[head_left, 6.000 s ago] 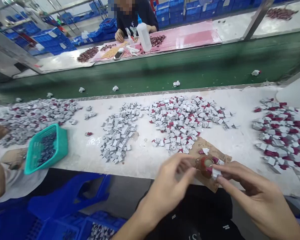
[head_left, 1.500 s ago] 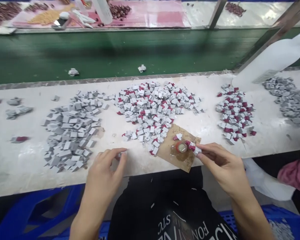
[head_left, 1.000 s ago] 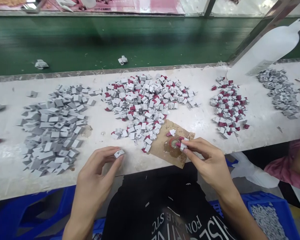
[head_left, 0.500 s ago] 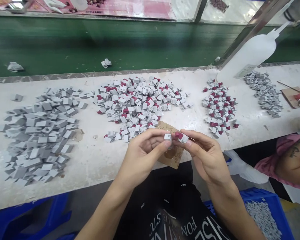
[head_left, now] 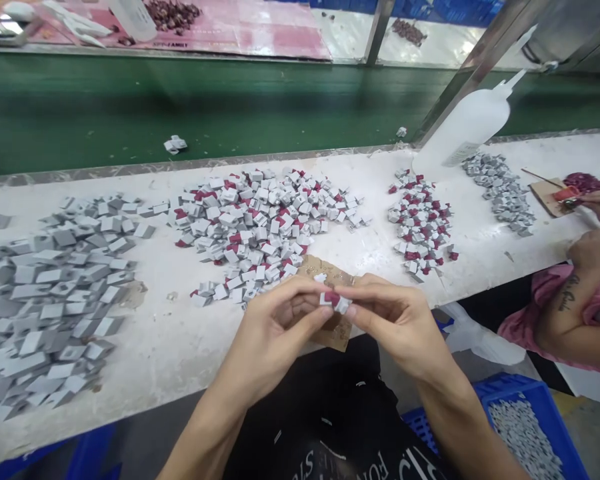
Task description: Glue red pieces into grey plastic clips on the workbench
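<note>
White table [head_left: 165, 353] runs across the frame, with a green belt [head_left: 260, 107] behind it. Near the middle of the frame, two hands meet over a brown card [head_left: 337, 333]. The left hand [head_left: 275, 327] pinches a small white piece [head_left: 323, 299] between thumb and finger. The right hand [head_left: 400, 327] pinches a red and white piece [head_left: 340, 303] the same way. Both pinches are almost closed, with just the piece in between. The other fingers of the left hand are curled in. The two pieces look pressed up against each other, with the red part in the middle.

Half a second ago, the two pieces were side by side with a little gap. One second ago, the left hand was off to the left, and the right hand held its piece by a small round cup on the card. Now the hands hide that cup.

At the left is a grey pile [head_left: 55, 300]. At the upper middle is a mixed pile [head_left: 260, 220] of white and red bits, and a smaller mixed pile [head_left: 423, 223] is to its right. A white bottle [head_left: 467, 127] leans at the upper right. Another person's arm [head_left: 575, 300] is at the right edge.
</note>
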The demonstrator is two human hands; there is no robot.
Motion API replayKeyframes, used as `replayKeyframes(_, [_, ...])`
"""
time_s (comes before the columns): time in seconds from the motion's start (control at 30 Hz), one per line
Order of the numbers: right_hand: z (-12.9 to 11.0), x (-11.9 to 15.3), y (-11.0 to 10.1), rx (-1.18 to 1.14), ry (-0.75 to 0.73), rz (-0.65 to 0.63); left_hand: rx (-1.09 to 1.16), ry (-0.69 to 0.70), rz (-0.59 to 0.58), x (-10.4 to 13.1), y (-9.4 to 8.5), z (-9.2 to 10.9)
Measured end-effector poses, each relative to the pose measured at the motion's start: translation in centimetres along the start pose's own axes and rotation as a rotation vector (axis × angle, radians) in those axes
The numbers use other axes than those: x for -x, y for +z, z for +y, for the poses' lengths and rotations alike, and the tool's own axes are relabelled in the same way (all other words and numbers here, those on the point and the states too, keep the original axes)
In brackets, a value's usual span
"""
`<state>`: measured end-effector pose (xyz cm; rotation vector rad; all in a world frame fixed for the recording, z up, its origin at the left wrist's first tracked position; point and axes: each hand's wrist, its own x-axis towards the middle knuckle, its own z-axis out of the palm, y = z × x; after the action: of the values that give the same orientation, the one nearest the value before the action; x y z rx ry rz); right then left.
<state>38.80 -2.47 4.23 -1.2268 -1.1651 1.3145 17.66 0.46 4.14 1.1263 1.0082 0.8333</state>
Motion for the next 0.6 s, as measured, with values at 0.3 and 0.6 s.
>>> replayKeyframes(0.3, [-1.6,-5.7,-1.2,-0.022,-0.059,-0.086,-0.441,0.152,-0.065,-5.8,-1.9,5.3])
replayKeyframes(0.6, [-1.9,-28.0,-9.3,0.876,-0.089,0.484,-0.850,-0.008,0.366,-26.6,-6.3,10.2])
